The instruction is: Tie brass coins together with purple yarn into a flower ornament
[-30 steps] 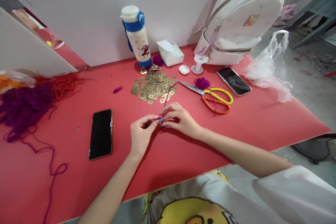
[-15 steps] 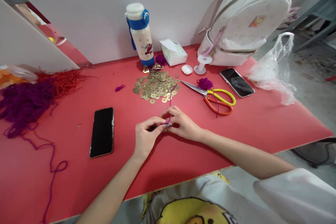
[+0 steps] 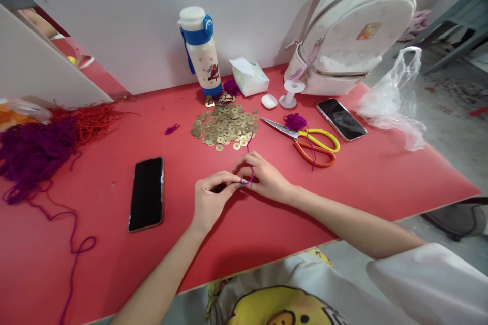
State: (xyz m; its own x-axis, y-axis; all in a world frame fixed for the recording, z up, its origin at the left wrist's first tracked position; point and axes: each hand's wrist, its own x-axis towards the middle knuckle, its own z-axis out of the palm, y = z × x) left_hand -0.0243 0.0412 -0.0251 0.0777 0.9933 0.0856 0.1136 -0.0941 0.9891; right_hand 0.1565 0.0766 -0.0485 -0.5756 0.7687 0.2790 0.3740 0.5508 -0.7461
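My left hand (image 3: pixel 210 197) and my right hand (image 3: pixel 264 178) meet fingertip to fingertip low over the red table (image 3: pixel 236 223), both pinched on a thin purple thread (image 3: pixel 248 171). The thread makes a small loop between my fingers, and its free end runs up towards a pile of brass coins with centre holes (image 3: pixel 224 127). Something small and dark sits under my left fingertips; I cannot make out what it is.
A black phone (image 3: pixel 146 193) lies left of my hands. Scissors (image 3: pixel 307 140) with a purple thread ball, a second phone (image 3: pixel 340 118), an empty spool (image 3: pixel 288 92), tissue pack (image 3: pixel 248 76), bottle (image 3: pixel 200 51), backpack (image 3: pixel 351 25) and plastic bag (image 3: pixel 392 101) sit behind. Purple and red yarn (image 3: pixel 38 147) is heaped far left.
My fingers have worked the thread from a straight strand into a small loop at the fingertips. Both hands stayed in about the same place on the table.
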